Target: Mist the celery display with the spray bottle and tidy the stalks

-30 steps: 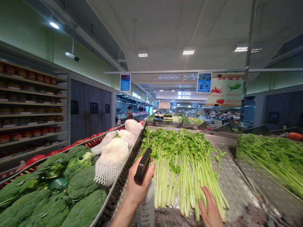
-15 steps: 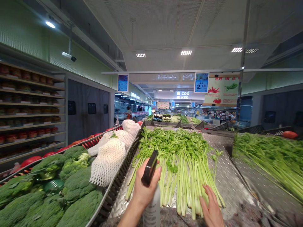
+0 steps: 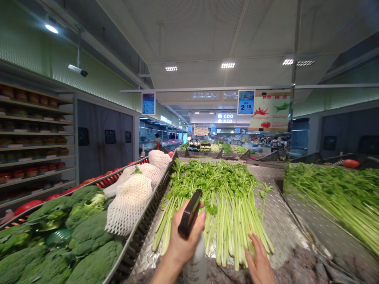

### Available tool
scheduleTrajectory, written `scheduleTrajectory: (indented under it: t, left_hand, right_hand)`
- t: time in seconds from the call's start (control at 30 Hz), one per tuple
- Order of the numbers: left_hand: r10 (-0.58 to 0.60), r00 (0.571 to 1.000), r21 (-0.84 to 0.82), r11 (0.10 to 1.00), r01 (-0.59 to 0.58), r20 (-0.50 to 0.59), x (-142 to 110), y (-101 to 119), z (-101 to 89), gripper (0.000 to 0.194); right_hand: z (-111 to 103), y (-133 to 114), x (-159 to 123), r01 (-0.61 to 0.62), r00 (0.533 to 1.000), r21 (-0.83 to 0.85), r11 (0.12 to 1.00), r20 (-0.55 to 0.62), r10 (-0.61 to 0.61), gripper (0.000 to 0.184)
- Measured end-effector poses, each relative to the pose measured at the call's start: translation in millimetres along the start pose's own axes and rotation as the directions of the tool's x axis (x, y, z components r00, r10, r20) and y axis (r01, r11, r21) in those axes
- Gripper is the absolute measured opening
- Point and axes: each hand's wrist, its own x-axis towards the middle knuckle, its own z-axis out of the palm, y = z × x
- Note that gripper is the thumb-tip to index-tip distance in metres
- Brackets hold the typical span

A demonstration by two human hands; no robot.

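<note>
My left hand [image 3: 182,236] is wrapped around the neck of a spray bottle [image 3: 190,215] with a black head and a whitish body. The head points forward over the celery [image 3: 227,213], which lies in a broad layer, leaves at the far side and pale stalks towards me. My right hand [image 3: 258,256] is open, fingers apart, by the cut ends of the stalks at the right. Whether its fingertips touch the stalks I cannot tell. Under the celery is a textured metal shelf [image 3: 276,213]. My left hand hides part of the stalks.
At the left, a black crate [image 3: 145,211] holds broccoli [image 3: 91,232] and vegetables in white foam nets [image 3: 130,205]. Along the right stands a mirror panel [image 3: 334,197] reflecting celery. A grey cloth [image 3: 308,264] lies along the front edge. A person [image 3: 158,141] stands far back.
The view has swung slightly to the right, so the scene sits further left. My left hand with the spray bottle has shifted a little rightwards against the celery. My right hand remains near the stalk ends.
</note>
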Motion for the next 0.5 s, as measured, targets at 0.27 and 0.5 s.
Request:
scheduleTrajectory:
  t: [0.27, 0.5]
  left_hand:
    - [0.006, 1.000, 0.031, 1.000, -0.006, 0.003, -1, 6, 7.0, 0.030]
    - [0.011, 0.994, -0.031, 0.999, -0.008, 0.108, -3, 15, 13.8, 0.028]
  right_hand:
    - [-3, 2, -6, -0.023, 0.999, -0.016, 1.000, 0.035, 0.023, 0.041]
    - [-8, 1, -2, -0.034, 0.999, 0.011, 0.999, -0.013, 0.034, 0.040]
